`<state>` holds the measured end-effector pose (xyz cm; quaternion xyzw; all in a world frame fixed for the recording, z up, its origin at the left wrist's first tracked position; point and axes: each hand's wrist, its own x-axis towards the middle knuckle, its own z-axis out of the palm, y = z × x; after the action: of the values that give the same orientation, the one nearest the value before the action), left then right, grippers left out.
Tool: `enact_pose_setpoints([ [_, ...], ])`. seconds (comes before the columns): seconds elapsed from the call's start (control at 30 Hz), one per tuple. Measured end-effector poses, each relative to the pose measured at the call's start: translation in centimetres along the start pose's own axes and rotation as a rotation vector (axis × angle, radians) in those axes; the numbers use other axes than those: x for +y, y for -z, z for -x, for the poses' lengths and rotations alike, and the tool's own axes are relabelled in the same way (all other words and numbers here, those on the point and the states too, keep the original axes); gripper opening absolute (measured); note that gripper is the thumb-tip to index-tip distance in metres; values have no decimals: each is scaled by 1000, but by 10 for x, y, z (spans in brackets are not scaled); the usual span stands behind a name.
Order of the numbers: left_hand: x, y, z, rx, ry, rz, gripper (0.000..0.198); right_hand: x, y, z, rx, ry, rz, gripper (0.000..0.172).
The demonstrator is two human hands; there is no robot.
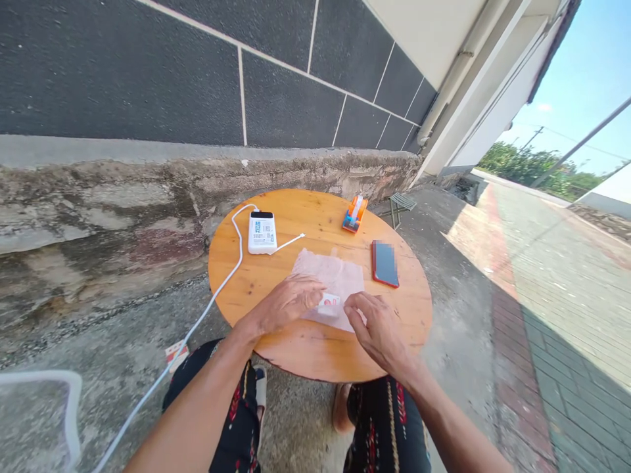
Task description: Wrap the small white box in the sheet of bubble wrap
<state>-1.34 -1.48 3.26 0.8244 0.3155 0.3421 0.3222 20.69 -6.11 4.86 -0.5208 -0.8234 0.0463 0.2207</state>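
Left hand and right hand flanked the pack, apart, grips unclear; smoothing the sheet around it seemed wise.

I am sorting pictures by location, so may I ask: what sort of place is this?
It is outdoors, probably just beside a house: a dark wall rises behind the table, a drainpipe runs down farther right, and open sky shows at the upper right.

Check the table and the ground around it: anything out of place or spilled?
Yes: a red-and-white packet or card lies on the ground beside the left leg, perhaps dropped, since it sits apart from everything on the table. I see no spill.
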Motion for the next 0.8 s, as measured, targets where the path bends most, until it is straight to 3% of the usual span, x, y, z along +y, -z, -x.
enact_pose_setpoints([
  [0.13, 3, 4, 4, -12, 13, -19, 43, 3, -2, -10, -36, -42, -1, 17],
  [0.2, 3, 0, 4, 36, 31, -113, 41, 4, -4, -13, -41, -45, -13, 17],
  [0.4, 0, -24, -2, 215, 109, -215, 14, 12, -11, -17, -36, -63, -123, 13],
  [0.57, 2, -31, -8, 266, 191, -221, 3, 19, -14, -19, -36, -79, -341, 12],
  [0.8, 6, -31, -11, 275, 288, -117, 9, 28, -19, -24, -47, -183, -466, 10],
])
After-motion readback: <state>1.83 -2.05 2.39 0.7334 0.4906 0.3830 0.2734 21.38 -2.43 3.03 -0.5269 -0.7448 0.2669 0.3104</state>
